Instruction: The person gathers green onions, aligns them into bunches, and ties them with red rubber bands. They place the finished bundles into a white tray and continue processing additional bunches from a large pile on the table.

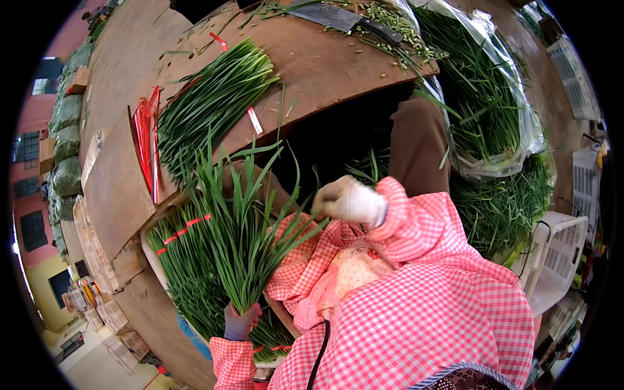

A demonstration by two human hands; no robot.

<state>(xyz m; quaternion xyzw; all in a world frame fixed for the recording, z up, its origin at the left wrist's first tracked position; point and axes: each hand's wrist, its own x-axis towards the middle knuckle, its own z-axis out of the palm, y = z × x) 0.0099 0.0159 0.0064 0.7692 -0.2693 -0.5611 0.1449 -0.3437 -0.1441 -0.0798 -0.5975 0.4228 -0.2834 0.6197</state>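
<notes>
My left hand [240, 322], in a greyish glove, is closed round the lower end of a loose bunch of garlic chives [244, 240]. Its long green leaves fan upward over a crate of chives. Away to the right, my right hand [351, 200] in a white glove is raised over my lap, fingers curled in and slightly blurred; whether anything is in them is hidden. A bundle of chives [218, 104] lies on the board ahead, a red and white tie strip under it. Beside that bundle are loose red tie strips [144, 140].
On the brown board [325, 88] rests a cleaver [348, 21] among chopped stem ends. At right stand a clear plastic bag of chives [481, 91] and a white plastic crate [556, 257]. The crate [156, 257] at left holds chives tied with red strips [185, 233].
</notes>
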